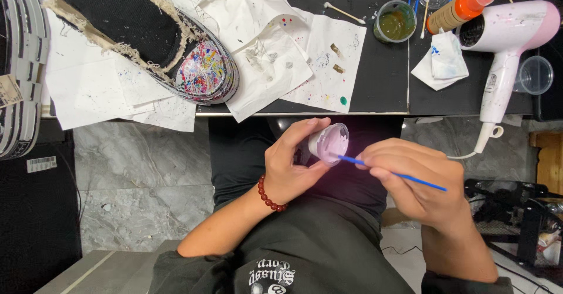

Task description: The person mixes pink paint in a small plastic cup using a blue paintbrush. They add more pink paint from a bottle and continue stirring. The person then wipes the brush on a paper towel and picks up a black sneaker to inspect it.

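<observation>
The left hand (293, 168) wraps thumb and fingers around a small clear plastic cup (328, 143) of pale lilac paint, tilted so its mouth faces the other hand; a dark red bead bracelet (268, 194) circles that wrist. The right hand (413, 179) pinches a thin blue brush (393, 173) between thumb and fingertips, closed tight on the handle, with the brush's tip inside the cup's mouth. Both hands hover over the person's lap, just below the edge of the black table (381, 88).

On the table, white paper sheets (281, 65) flecked with paint lie under a black slip-on shoe (158, 36) with frayed edges and a toe splattered in many colours. A cotton swab (344, 13) lies near a clear cup of olive-green liquid (394, 21). Beside it lies a brown bottle with an orange cap (460, 9), its label too blurred to tell. A crumpled white tissue (443, 65) sits below it. A pink and white hair dryer (507, 41), speckled with paint, lies at the right, by an empty clear cup (533, 75). A white rectangular barcode label (41, 164) is stuck on a black surface at the far left.
</observation>
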